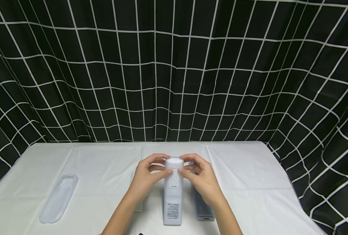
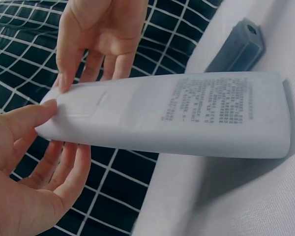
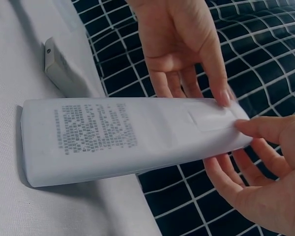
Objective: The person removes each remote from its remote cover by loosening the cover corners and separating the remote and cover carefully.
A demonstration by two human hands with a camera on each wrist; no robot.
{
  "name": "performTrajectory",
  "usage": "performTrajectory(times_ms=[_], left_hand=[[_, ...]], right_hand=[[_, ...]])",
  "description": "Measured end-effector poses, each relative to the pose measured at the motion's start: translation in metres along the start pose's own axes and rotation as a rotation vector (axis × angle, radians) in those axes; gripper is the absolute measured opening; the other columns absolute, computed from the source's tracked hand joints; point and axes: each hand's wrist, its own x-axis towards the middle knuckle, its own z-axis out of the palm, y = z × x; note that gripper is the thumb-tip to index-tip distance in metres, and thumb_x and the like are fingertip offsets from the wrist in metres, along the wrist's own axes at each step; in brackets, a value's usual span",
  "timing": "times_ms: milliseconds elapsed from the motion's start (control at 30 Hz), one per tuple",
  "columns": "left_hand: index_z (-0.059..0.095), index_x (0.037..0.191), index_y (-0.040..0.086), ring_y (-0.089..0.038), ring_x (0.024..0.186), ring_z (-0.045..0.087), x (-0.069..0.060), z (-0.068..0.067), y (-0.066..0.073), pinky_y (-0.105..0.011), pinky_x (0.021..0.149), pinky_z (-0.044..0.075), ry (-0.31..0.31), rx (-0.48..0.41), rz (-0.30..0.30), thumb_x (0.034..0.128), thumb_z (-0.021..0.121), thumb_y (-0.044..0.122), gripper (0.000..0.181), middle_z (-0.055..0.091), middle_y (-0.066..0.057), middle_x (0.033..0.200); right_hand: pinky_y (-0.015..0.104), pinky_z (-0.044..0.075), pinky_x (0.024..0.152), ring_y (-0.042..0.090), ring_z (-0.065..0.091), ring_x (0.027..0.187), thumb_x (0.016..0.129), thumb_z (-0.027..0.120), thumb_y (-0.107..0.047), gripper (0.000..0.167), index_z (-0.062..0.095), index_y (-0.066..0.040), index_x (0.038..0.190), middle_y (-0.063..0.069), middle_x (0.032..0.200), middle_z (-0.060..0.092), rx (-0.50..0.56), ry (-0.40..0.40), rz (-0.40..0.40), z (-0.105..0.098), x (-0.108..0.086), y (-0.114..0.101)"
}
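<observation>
A white remote control (image 1: 173,195) stands back side toward me in the middle, with a printed label near its lower end and a battery cover near the top. Its lower end rests on the white cloth, and the upper end is tilted up. My left hand (image 1: 144,179) pinches the upper end from the left, thumb on the back face beside the battery cover. From the other side my right hand (image 1: 204,181) pinches the same end, its thumb (image 3: 260,128) also on the back face. The remote's front is hidden.
A translucent pale sleeve (image 1: 57,199) lies at the left of the table. Partly behind my right hand lies a dark remote-shaped thing (image 1: 204,207). A slim pale grey object (image 3: 64,71) lies partly hidden behind my left forearm. A black gridded curtain (image 1: 162,81) hangs behind the table.
</observation>
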Motion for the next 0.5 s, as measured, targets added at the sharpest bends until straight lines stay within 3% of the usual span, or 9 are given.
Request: performTrajectory(times_ms=[267, 500], left_hand=[[0.075, 0.118, 0.004, -0.025, 0.096, 0.072, -0.0015, 0.0025, 0.0, -0.033, 0.085, 0.058, 0.029, 0.006, 0.012, 0.0858, 0.083, -0.002, 0.034, 0.072, -0.013, 0.11], [0.076, 0.118, 0.005, -0.024, 0.095, 0.072, -0.0021, 0.0016, 0.0003, -0.032, 0.085, 0.058, 0.042, 0.007, 0.0, 0.0862, 0.083, 0.0, 0.033, 0.074, -0.011, 0.109]], right_hand=[[0.028, 0.06, 0.086, 0.015, 0.067, 0.099, 0.094, 0.072, 0.004, 0.03, 0.067, 0.006, 0.123, 0.018, 0.128, 0.064, -0.003, -0.013, -0.025, -0.0013, -0.0004, 0.0027], [0.029, 0.06, 0.09, 0.017, 0.067, 0.104, 0.093, 0.074, 0.004, 0.034, 0.067, 0.005, 0.127, 0.018, 0.13, 0.063, -0.016, -0.046, -0.022, -0.0044, 0.0012, 0.0061]])
